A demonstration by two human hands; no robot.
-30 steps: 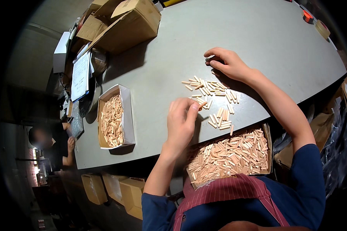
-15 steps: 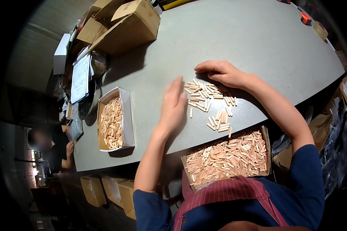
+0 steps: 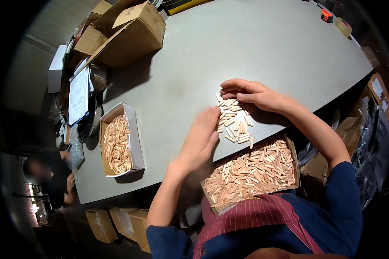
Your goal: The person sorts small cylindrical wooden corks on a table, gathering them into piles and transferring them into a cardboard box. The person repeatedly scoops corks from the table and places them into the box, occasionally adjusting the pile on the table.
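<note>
Loose wooden dowel pins (image 3: 232,118) lie in a small patch on the grey table, close to its near edge. My left hand (image 3: 202,137) rests flat along the patch's left side, fingers stretched out and slightly blurred. Over the far right side of the pins curves my right hand (image 3: 253,96), fingers extended and palm down, hiding some of them. Neither hand grips anything. Below the table edge, against my apron, a cardboard box (image 3: 294,160) is filled with many more dowel pins (image 3: 250,175).
A white carton (image 3: 136,142) of dowel pins stands on the left. Behind it are a clipboard with papers (image 3: 79,96) and a large cardboard box (image 3: 134,36). Tape rolls (image 3: 343,27) lie far right. Another person (image 3: 52,177) is at the table's left end.
Both hands have drawn nearer to the table edge, and the left has moved right against the pins. The patch of dowel pins is now more compact. The view has shifted slightly.
</note>
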